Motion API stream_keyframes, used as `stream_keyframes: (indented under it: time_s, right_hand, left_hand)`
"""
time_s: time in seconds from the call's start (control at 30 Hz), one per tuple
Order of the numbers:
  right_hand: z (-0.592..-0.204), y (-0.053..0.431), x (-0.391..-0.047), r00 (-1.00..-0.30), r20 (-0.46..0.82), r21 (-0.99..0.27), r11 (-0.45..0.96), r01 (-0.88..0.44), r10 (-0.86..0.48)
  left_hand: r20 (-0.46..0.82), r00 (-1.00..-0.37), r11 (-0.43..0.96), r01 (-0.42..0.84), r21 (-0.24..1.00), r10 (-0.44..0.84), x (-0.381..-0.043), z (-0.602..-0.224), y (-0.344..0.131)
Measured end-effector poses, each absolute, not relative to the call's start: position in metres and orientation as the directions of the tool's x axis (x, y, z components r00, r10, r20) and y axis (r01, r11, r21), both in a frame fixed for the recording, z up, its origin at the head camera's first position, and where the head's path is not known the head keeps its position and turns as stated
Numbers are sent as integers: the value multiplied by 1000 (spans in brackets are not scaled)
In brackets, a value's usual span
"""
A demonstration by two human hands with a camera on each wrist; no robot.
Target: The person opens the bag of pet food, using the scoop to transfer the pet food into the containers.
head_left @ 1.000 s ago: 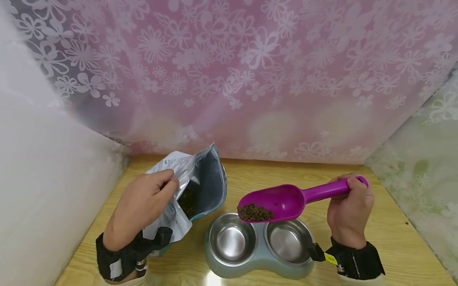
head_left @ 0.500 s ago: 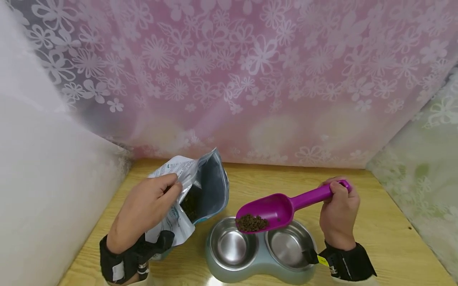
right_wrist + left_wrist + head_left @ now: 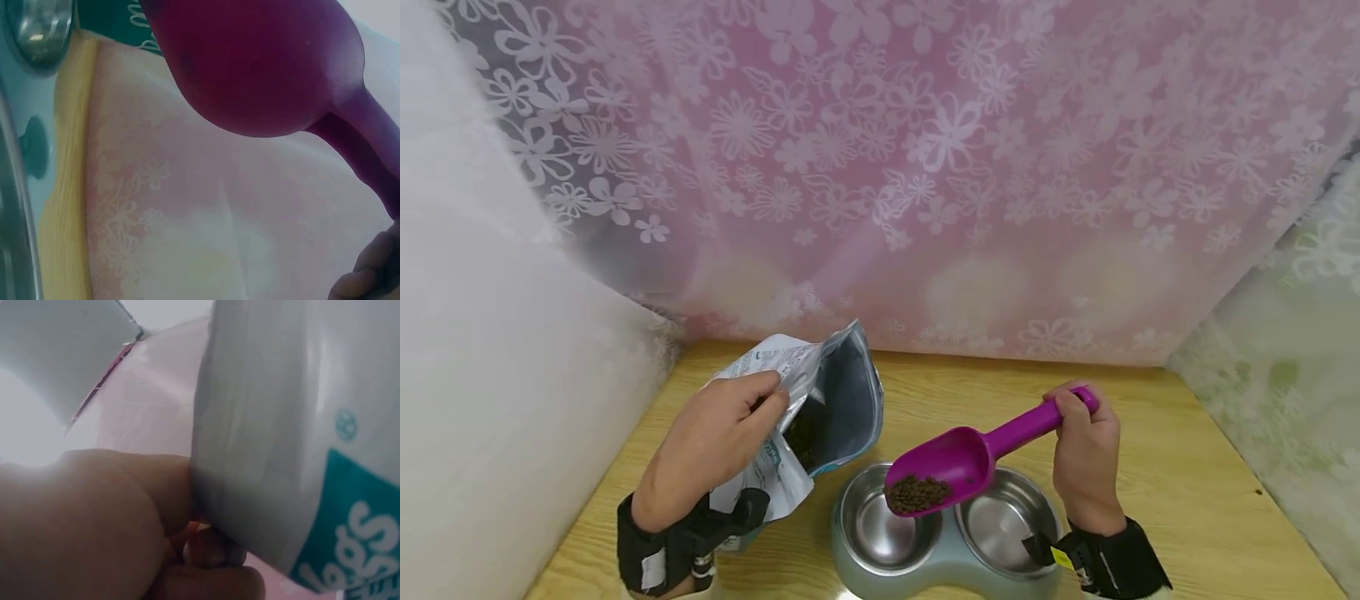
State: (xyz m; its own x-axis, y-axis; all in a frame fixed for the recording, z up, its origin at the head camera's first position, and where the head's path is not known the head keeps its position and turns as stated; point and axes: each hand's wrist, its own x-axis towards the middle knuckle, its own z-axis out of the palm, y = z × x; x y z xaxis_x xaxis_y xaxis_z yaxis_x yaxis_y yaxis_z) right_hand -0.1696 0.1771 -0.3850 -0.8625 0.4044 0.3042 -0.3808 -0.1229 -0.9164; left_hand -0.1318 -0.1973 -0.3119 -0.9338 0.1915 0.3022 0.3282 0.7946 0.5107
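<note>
My left hand [image 3: 718, 437] pinches the edge of an open foil bag [image 3: 850, 400] with dark pellets down inside it; the left wrist view shows the bag's white and teal outside [image 3: 262, 437] beside thumb and fingers. In my right hand [image 3: 1084, 454] is the handle of a magenta scoop [image 3: 951, 458], gripped near its end. Brown kibble [image 3: 917, 493] lies at the scoop's front lip. The scoop tilts down to the left, over the left steel bowl [image 3: 880, 533] of a pale blue-green double feeder. The right wrist view shows the scoop's underside [image 3: 269, 69].
The right steel bowl [image 3: 1003, 525] sits in the same feeder [image 3: 947, 562]. All stands on a wood-grain table [image 3: 1180, 467], with a pink flowered curtain [image 3: 880, 208] behind it. A white wall [image 3: 497, 358] borders the left side, a pale green flowered sheet [image 3: 1285, 350] the right.
My right hand has moved left and lowered the scoop, tipping its lip down over the left bowl. The left hand and bag keep their hold, shifted slightly in view.
</note>
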Motion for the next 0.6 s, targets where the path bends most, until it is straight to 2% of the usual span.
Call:
stream_keyframes:
  time_s: [0.23,0.6]
  right_hand:
    - [-393,176,-174,-870,346,-935,55,-350,352]
    - [-398,173,-175,-868,387,-919,55,-390,311]
  left_hand:
    - [296,-935,794,327,512,194,-132,-312,-197]
    - [306,-930,804,336,491,201,-133,-313,-196]
